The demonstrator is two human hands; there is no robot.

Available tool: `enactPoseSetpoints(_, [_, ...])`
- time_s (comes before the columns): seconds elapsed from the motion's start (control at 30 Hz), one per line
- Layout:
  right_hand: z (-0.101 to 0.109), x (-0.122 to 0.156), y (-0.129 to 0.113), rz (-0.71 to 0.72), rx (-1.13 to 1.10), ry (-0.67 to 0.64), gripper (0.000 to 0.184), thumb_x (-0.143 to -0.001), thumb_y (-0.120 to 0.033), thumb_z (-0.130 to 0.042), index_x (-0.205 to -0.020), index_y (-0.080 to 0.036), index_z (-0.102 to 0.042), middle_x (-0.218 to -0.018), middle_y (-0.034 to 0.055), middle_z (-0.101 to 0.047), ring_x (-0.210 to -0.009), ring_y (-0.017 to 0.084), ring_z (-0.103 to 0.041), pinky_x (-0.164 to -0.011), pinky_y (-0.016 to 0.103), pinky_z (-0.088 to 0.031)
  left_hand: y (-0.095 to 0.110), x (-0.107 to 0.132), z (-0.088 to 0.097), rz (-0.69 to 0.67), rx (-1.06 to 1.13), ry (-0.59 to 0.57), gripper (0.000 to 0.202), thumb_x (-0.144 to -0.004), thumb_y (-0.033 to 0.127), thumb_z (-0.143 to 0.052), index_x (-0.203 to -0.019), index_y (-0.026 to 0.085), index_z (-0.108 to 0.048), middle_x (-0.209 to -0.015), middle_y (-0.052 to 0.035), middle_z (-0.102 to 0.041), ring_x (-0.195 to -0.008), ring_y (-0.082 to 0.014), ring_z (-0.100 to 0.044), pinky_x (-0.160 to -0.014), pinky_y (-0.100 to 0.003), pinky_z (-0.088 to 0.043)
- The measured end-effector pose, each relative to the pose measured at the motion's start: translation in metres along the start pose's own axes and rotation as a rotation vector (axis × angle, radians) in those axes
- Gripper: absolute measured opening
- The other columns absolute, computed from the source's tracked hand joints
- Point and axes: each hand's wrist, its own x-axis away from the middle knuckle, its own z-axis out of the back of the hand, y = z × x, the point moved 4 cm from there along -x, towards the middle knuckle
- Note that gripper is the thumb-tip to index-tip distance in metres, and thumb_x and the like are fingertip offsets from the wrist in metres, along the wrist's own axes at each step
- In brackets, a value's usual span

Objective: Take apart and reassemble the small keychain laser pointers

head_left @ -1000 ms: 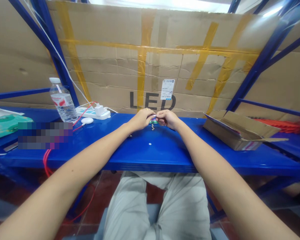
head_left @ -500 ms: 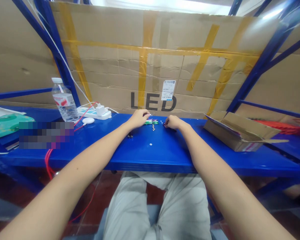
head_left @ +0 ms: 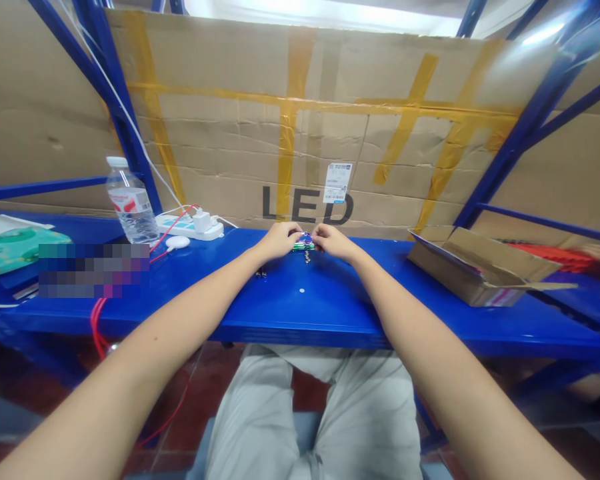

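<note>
Both my arms reach across a blue metal bench [head_left: 330, 313]. My left hand [head_left: 279, 240] and my right hand [head_left: 331, 241] meet over a small pile of green and silvery parts [head_left: 304, 247] near the bench's far edge. The fingers of each hand are pinched together on a tiny piece between them, too small to name. A small dark part [head_left: 261, 272] lies just left of the pile, and a white dot [head_left: 302, 290] lies nearer to me.
A water bottle [head_left: 132, 202], a white power strip [head_left: 193, 227] with a red cable, and a white puck [head_left: 177, 243] sit at the left. An open cardboard box [head_left: 480, 263] lies at the right. Taped cardboard marked LED [head_left: 307, 205] walls the back.
Half a second ago my right hand had drawn away to the right onto the bench; it has come back to meet my left hand over the pile.
</note>
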Motion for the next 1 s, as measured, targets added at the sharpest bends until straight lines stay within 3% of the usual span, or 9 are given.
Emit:
enactPoseSetpoints(0.17, [-0.004, -0.005, 0.003, 0.04, -0.079, 0.046, 0.014, -0.094, -0.018, -0.045, -0.081, -0.023, -0.041, -0.053, -0.0055, -0.046, -0.05, 0.012, -0.045, -0.05, 0.023, -0.037, 0.0, 0.0, -0.002, -0.018, 0.001, -0.012, 0.023, -0.09, 0.026, -0.052, -0.094, 0.018, -0.073, -0.099, -0.0067, -0.075, -0.094, -0.0228, -0.066, -0.086, -0.034, -0.049])
enactPoseSetpoints(0.37, [-0.006, -0.008, 0.002, 0.058, -0.126, 0.073, 0.016, -0.091, -0.018, -0.049, -0.081, -0.024, -0.037, -0.055, -0.0059, -0.044, -0.05, 0.012, -0.043, -0.05, 0.024, -0.036, 0.003, 0.002, -0.002, -0.035, -0.031, -0.02, 0.024, -0.09, 0.025, -0.052, -0.097, 0.018, -0.074, -0.099, -0.0064, -0.076, -0.093, -0.0226, -0.066, -0.085, -0.033, -0.049])
enactPoseSetpoints(0.8, [-0.007, -0.002, -0.01, 0.142, 0.187, 0.093, 0.016, -0.085, -0.011, -0.042, -0.076, -0.023, -0.036, -0.061, -0.0037, -0.048, -0.062, 0.015, -0.045, -0.059, 0.028, -0.033, 0.004, 0.001, 0.0, -0.173, -0.17, -0.013, 0.027, -0.092, 0.023, -0.05, -0.102, 0.018, -0.075, -0.106, -0.0078, -0.076, -0.099, -0.023, -0.068, -0.089, -0.033, -0.05])
enactPoseSetpoints(1.0, [-0.009, -0.001, -0.013, 0.215, 0.334, 0.093, 0.02, -0.086, -0.01, -0.046, -0.075, -0.023, -0.035, -0.069, -0.0014, -0.05, -0.067, 0.016, -0.042, -0.062, 0.029, -0.031, 0.011, 0.003, 0.0, -0.252, -0.298, -0.06, 0.028, -0.091, 0.023, -0.05, -0.093, 0.019, -0.077, -0.095, -0.0101, -0.076, -0.091, -0.0241, -0.068, -0.087, -0.035, -0.05])
